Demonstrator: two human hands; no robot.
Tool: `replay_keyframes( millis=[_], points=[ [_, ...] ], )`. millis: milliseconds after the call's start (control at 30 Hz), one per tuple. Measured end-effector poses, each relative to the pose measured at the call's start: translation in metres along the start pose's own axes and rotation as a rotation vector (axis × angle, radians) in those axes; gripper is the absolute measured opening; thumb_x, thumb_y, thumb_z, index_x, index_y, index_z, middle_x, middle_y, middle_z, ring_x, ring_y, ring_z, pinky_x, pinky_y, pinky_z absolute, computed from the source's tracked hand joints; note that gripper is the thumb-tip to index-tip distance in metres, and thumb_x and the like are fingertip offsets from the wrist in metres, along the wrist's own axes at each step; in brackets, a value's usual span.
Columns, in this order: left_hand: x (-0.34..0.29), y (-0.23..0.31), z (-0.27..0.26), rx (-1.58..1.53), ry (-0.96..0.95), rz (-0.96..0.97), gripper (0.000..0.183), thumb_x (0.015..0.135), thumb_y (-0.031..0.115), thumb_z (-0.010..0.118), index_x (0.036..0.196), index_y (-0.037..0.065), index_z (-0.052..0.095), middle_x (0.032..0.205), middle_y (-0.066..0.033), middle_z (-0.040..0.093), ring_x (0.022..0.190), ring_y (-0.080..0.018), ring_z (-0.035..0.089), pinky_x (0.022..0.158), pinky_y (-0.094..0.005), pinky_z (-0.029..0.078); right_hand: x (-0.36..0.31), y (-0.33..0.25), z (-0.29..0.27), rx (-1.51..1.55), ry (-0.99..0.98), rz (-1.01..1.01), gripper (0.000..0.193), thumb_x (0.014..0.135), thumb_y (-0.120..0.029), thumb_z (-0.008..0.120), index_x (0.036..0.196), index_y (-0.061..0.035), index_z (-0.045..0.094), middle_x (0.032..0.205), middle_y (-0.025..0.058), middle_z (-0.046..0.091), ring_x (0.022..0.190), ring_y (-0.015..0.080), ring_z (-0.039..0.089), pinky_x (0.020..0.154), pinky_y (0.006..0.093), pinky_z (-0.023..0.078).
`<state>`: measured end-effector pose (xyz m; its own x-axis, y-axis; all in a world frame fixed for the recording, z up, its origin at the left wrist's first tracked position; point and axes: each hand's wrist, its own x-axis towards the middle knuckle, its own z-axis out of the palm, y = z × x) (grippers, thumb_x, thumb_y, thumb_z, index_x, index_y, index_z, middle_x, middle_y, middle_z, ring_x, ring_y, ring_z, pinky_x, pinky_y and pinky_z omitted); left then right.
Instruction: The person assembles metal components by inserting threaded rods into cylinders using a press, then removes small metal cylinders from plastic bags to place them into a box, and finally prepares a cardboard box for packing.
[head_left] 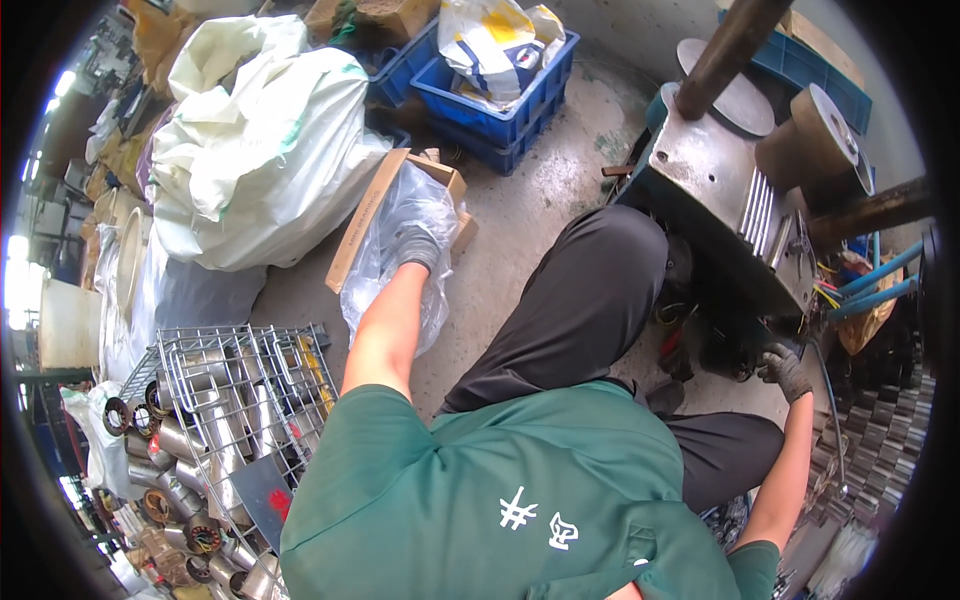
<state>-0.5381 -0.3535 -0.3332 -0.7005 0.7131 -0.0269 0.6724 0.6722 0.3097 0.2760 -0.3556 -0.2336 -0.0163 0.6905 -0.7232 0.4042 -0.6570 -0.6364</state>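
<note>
**Seated worker reaches into a lined carton on the left, right hand low beside a metal machine**

Much here is hard to read. The fisheye view darkens to black at the rim, and the person's green shirt (520, 490) fills the lower centre, hiding the floor beneath. The left hand (418, 247), in a grey glove, is pushed into a clear plastic bag (400, 250) that lines an open cardboard box (365, 215); the crumpled film blurs the fingers, so I cannot tell whether they are spread or closed, or what lies inside the bag. The box sits on the concrete floor (540, 200) just ahead of the person's left knee.

The right hand (786, 370), also gloved in grey, is curled into a loose fist near the shadowed underside of a grey metal machine (715, 180); what it grips, if anything, is lost in the dark there. Blue and yellow cables (870, 285) run off to the right and are cut off by the edge.

At lower left a wire basket (235, 400) holds a jumble of short metal tubes and ring-shaped parts (185, 440), some spilling beside it. Behind the box, stacked blue plastic crates (500, 110) hold white and yellow bags (495, 45). A large pale sack (260, 150) slumps to their left.
</note>
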Motion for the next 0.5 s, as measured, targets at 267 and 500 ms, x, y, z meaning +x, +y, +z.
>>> replay_keyframes(
  millis=[267,500],
  points=[
    [-0.053,-0.013,-0.015,0.073,-0.039,0.284,0.058,0.107,0.041,0.037,0.159,0.014,0.031,0.156,-0.0118,0.043,0.145,-0.0276,0.041,0.121,-0.0343,0.031,-0.018,-0.004,0.012,0.045,-0.032,-0.048,0.04,0.097,-0.019,0.068,0.131,-0.0032,0.053,0.089,0.0092,0.067,0.067,0.0169,0.062,0.06,0.03,0.052],
    [-0.129,0.008,-0.013,0.672,-0.042,0.685,0.061,0.102,0.037,0.042,0.148,-0.003,0.041,0.144,-0.0262,0.05,0.136,-0.0421,0.047,0.118,-0.0448,0.034,-0.022,-0.004,0.014,0.042,-0.087,-0.1,0.043,0.096,-0.023,0.07,0.132,-0.0046,0.055,0.093,0.0087,0.071,0.07,0.0172,0.066,0.064,0.0306,0.056]
  ],
)
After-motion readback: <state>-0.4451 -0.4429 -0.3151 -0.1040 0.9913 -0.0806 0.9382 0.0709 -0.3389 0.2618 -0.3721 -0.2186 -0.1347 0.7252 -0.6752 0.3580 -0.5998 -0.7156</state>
